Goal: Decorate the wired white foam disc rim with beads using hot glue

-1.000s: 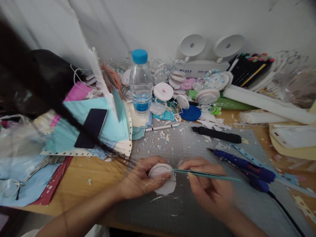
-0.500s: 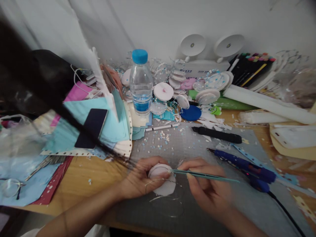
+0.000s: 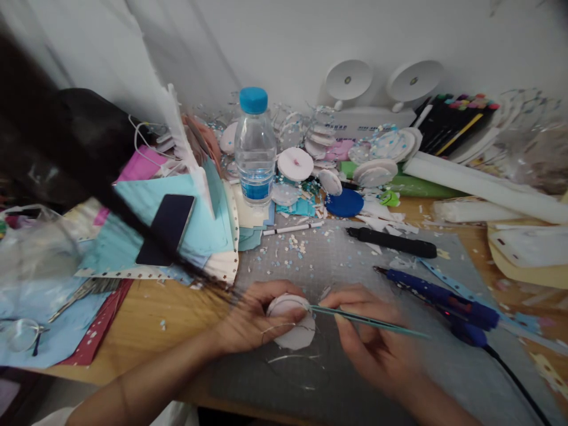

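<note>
Low in the head view, my left hand (image 3: 252, 319) grips a white round disc (image 3: 293, 336) by its edge, thumb across the front. Thin wire loops (image 3: 295, 358) hang from the disc over the grey cutting mat (image 3: 248, 378). My right hand (image 3: 373, 331) is closed on slim teal tweezers (image 3: 368, 318). Their tips point left and meet the disc's right rim beside my left thumb. Whatever the tips pinch is too small to make out. Small white and pale blue paper bits (image 3: 295, 245) lie scattered on the mat beyond my hands.
A blue glue gun (image 3: 444, 299) with a black cord lies right of my right hand, behind it a black pen-like tool (image 3: 393, 241). Further back are a water bottle (image 3: 255, 148) and piled white discs (image 3: 295, 164). A phone (image 3: 166, 229) rests on coloured paper at left.
Both hands stay almost in place, still holding the disc and tweezers. The tweezers' rear end dips slightly, and the wire loops shift a little. The whole view drifts slightly.
</note>
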Demonstrator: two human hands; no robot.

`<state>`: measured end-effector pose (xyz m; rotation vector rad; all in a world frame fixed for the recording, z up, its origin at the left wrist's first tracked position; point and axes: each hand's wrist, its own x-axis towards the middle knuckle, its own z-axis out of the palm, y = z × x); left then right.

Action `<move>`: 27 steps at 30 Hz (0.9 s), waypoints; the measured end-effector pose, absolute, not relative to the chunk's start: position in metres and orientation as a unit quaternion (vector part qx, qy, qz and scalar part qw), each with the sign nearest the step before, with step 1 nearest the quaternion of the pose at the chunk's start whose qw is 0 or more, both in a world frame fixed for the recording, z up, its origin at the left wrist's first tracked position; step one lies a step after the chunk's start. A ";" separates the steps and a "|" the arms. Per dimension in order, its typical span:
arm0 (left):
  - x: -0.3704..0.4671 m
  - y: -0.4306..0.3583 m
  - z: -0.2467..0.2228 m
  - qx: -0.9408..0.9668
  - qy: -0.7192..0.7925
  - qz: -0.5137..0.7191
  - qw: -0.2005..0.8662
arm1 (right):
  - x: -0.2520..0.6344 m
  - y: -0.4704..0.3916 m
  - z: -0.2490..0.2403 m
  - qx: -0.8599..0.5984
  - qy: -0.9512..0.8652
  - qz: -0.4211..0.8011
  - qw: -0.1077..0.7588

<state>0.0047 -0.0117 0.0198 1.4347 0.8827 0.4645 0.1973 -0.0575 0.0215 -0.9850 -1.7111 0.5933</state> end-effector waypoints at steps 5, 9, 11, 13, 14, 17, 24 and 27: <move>0.005 -0.009 0.022 0.613 0.383 0.200 0.661 | 0.196 -0.057 0.026 -0.406 -0.720 0.230 0.514; 0.005 -0.010 0.020 0.603 0.367 0.213 0.675 | 0.197 -0.056 0.027 -0.415 -0.731 0.221 0.494; 0.005 -0.011 0.020 0.602 0.354 0.223 0.680 | 0.198 -0.056 0.025 -0.404 -0.734 0.222 0.498; 0.005 -0.012 0.020 0.599 0.346 0.228 0.686 | 0.201 -0.057 0.023 -0.386 -0.740 0.218 0.507; 0.005 -0.013 0.021 0.594 0.345 0.229 0.690 | 0.202 -0.058 0.022 -0.378 -0.745 0.208 0.508; 0.005 -0.013 0.022 0.572 0.348 0.226 0.708 | 0.205 -0.059 0.019 -0.348 -0.779 0.135 0.504; 0.004 -0.013 0.024 0.564 0.360 0.233 0.706 | 0.204 -0.057 0.020 -0.334 -0.792 0.059 0.507; 0.004 -0.013 0.024 0.569 0.360 0.234 0.702 | 0.202 -0.057 0.019 -0.342 -0.784 0.076 0.513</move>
